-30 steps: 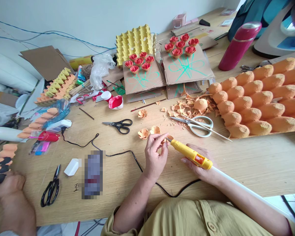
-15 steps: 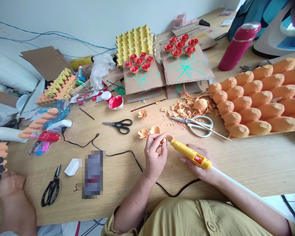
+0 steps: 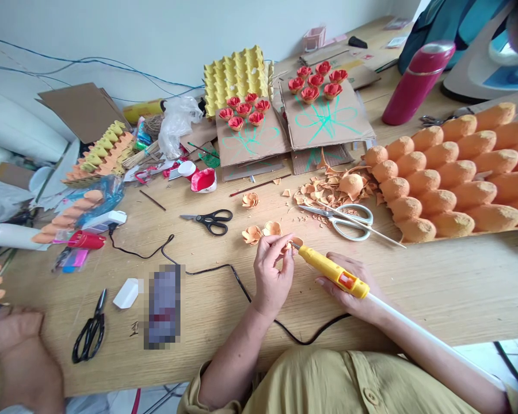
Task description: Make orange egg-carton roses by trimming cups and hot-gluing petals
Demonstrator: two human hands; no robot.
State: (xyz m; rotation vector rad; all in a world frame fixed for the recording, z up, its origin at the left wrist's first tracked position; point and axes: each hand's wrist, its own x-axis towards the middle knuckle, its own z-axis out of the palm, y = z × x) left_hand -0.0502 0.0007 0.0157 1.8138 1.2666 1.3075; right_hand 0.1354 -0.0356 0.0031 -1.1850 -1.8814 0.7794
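Between the fingertips of my left hand (image 3: pixel 274 273) is a small orange egg-carton flower (image 3: pixel 297 242), partly hidden by the fingers. My right hand (image 3: pixel 354 287) is wrapped round a yellow hot glue gun (image 3: pixel 328 267), whose metal nozzle touches or nearly touches the flower; a long white glue stick (image 3: pixel 431 336) sticks out of its back. Just beyond my left hand sit two finished-looking orange flowers, one cupped flower (image 3: pixel 271 228) and one more open flower (image 3: pixel 252 234). A third orange flower (image 3: pixel 250 199) lies farther back.
Orange scraps (image 3: pixel 315 192) and white-handled scissors (image 3: pixel 351 221) lie ahead, beside a big orange egg tray (image 3: pixel 453 178). Black scissors (image 3: pixel 209 221) are left of them. Red flowers (image 3: pixel 244 109) stand on cardboard. A black cord (image 3: pixel 237 279) crosses the table. Another person's hand (image 3: pixel 15 330) works at far left.
My hands, the flower and the glue gun stay almost still. At far left, the other person's dark-painted orange carton piece has shifted down and toward the frame's edge.
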